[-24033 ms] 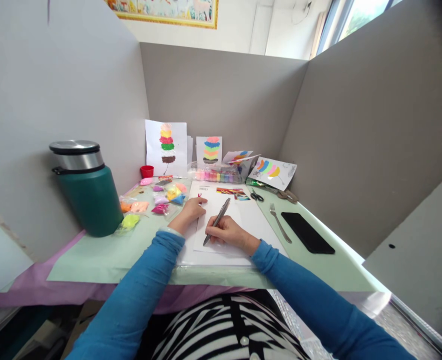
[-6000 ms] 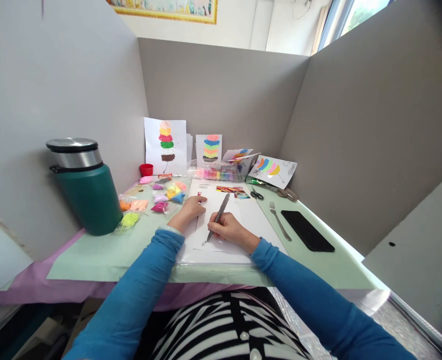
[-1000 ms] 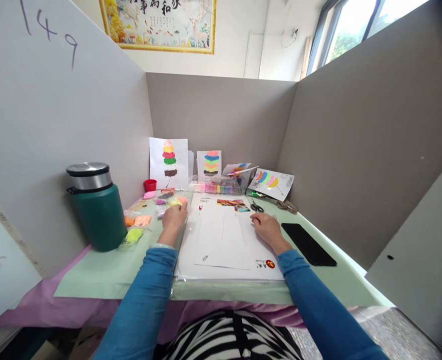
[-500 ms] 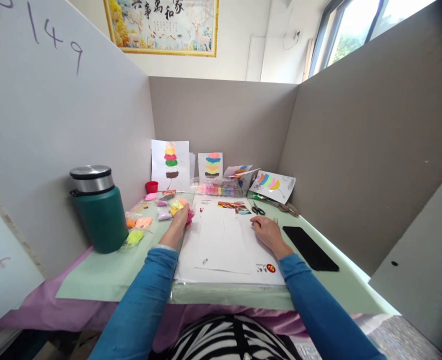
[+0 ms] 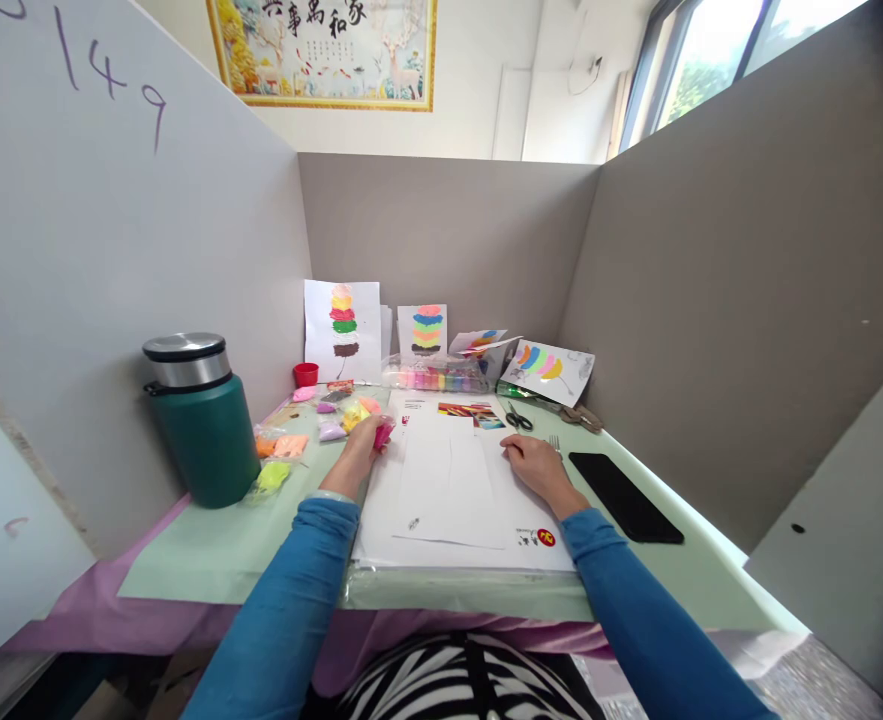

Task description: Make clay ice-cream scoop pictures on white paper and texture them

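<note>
My left hand [image 5: 362,452] is closed around a small clear packet of magenta modelling clay [image 5: 384,434], at the left edge of the paper stack. Right beside its fingers lies a yellow clay packet [image 5: 353,413], with a lilac packet [image 5: 331,428] to its left. On the right side of the paper rests my right hand [image 5: 535,465], its fingers curled in and nothing visible in them. Between both hands lies a white sheet [image 5: 441,490] with faint pencil lines, on top of a larger printed pad [image 5: 377,535].
A green flask [image 5: 205,430] stands at the left, near more clay packets [image 5: 289,447]. Scissors [image 5: 518,418], a fork [image 5: 554,443] and a black phone [image 5: 625,497] are on the right. Behind are a red cup [image 5: 306,374], a clay box [image 5: 437,376] and drawings [image 5: 342,330] against grey partitions.
My left hand has drawn the magenta packet slightly right and clear of the yellow one, so it now shows beyond the fingers. My right hand stays in place. The view shifts slightly.
</note>
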Demonstrator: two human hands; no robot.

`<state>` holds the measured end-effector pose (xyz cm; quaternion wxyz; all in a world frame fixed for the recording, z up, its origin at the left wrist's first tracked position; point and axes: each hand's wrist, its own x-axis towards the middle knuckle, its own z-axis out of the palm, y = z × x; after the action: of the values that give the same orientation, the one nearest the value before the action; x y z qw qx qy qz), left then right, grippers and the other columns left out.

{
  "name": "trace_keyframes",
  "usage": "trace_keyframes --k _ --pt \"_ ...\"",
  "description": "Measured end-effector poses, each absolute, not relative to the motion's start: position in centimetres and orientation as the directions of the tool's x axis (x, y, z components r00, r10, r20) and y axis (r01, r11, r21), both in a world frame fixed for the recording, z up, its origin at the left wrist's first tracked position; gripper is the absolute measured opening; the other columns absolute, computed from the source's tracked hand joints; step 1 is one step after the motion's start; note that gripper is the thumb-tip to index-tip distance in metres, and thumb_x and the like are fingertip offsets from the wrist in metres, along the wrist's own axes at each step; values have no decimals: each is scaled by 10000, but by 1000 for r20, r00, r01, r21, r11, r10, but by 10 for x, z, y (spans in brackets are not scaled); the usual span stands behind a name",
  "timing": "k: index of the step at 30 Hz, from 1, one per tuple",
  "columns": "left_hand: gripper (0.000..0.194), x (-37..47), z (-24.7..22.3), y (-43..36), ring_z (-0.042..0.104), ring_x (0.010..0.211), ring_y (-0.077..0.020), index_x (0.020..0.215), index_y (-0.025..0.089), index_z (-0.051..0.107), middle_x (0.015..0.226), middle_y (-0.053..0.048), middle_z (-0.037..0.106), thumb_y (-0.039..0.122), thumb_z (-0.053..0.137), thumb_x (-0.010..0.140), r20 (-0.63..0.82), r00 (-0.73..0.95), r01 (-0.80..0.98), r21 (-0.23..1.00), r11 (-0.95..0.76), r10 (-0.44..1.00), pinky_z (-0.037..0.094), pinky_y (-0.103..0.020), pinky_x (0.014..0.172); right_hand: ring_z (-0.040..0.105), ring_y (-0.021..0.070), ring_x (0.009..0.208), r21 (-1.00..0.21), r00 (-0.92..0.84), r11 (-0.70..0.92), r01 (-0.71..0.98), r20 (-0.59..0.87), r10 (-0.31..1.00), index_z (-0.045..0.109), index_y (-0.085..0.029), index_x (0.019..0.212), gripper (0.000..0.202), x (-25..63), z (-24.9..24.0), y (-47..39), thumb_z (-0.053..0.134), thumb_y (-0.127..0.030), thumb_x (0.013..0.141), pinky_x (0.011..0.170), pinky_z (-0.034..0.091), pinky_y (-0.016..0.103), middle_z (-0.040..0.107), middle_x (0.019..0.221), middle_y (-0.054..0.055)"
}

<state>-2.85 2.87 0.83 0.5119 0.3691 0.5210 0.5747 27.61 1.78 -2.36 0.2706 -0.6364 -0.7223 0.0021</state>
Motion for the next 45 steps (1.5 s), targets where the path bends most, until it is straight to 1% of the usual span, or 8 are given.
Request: trace_keyframes --k 13,19,25,28,31,37,41,45 --pt "20 -27 7 31 454 527 -82 752 168 508 632 45 476 175 518 737 -128 -222 -143 985 98 967 314 -203 447 662 173 907 -364 -56 220 905 411 910 714 -225 992 288 277 -26 19 462 -186 858 822 443 271 741 986 11" --pt "122 -29 5 29 435 463 -78 708 177 496 589 44 482 237 603 702 -84 -174 -130 990 62 981 265 -201 404 661 192 936 -370 -34 207 906 424 905 718 -222 993 290 277 -27 19 468 -185 853 816 451 281 736 1018 22" --pt "264 -23 8 21 433 485 -71 909 157 632 645 29 528 322 664 705 35 -38 -132 990 -39 999 274 -190 420 663 203 936 -359 -26 215 908 465 885 716 -215 1007 298 277 -26 19 467 -175 849 824 462 297 737 1010 34" --pt "394 -22 9 21 454 531 -77 1035 148 648 707 10 561 343 689 695 71 -28 -159 984 -74 997 317 -198 454 665 200 932 -356 -51 251 900 487 872 721 -222 988 288 275 -26 18 479 -170 840 828 467 299 739 994 30" --pt "455 -23 9 20 482 597 -83 1054 143 642 787 -8 582 364 727 666 121 33 -163 980 -114 992 346 -203 491 671 195 899 -365 -62 285 886 516 854 725 -222 971 279 274 -29 19 487 -169 836 821 474 300 743 961 31" --pt "351 -19 10 14 418 561 -62 909 130 632 695 36 507 278 740 611 272 165 -17 962 -273 948 331 -199 513 673 204 853 -405 -86 395 825 600 795 719 -211 938 274 269 -23 20 475 -167 821 775 481 311 742 919 41" --pt "311 -16 8 14 450 580 -86 906 128 652 679 31 533 293 688 646 332 166 94 932 -350 929 353 -212 539 658 198 866 -437 -138 571 695 699 702 712 -208 918 245 247 1 14 477 -238 856 774 476 309 726 983 58" --pt "400 -16 3 19 525 648 -124 1023 120 679 780 -16 630 281 665 657 357 146 153 913 -378 923 408 -232 578 638 168 740 -512 -302 673 534 628 717 714 -207 845 188 208 20 15 546 -291 832 690 473 283 720 902 54"
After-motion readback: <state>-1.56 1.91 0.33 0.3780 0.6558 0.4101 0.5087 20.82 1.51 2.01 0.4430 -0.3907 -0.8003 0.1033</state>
